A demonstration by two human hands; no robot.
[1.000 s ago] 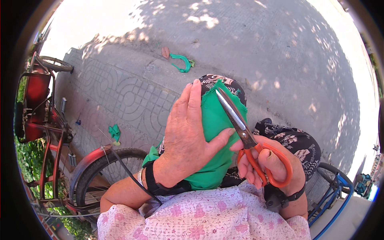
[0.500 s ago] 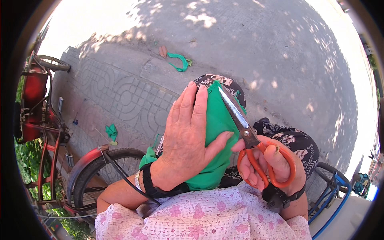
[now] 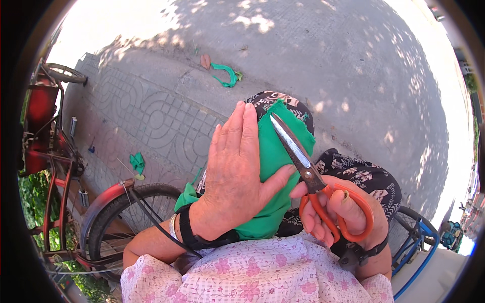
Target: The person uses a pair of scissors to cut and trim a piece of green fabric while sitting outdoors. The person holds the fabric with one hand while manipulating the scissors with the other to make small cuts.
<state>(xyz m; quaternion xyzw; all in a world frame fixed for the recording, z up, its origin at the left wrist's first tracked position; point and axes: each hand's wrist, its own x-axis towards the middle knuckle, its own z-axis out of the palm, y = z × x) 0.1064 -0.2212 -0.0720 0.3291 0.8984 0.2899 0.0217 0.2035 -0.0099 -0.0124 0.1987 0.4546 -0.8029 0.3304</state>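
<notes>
Over the knee (image 3: pixel 295 105) | green cloth (image 3: pixel 274 146) under spread left thumb (image 3: pixel 279 181) | left fingers (image 3: pixel 248 132) flat alongside | right fingers (image 3: pixel 310 220) clamped on scissors (image 3: pixel 312 181)

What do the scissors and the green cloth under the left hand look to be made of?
Scissors: blades look like steel, shiny along one face, darker near the pivot; handles seem coated in smooth orange plastic or rubber. Green cloth: matte fabric, woven or knit, judging by its soft folds and ragged edge; fibre unclear.
</notes>
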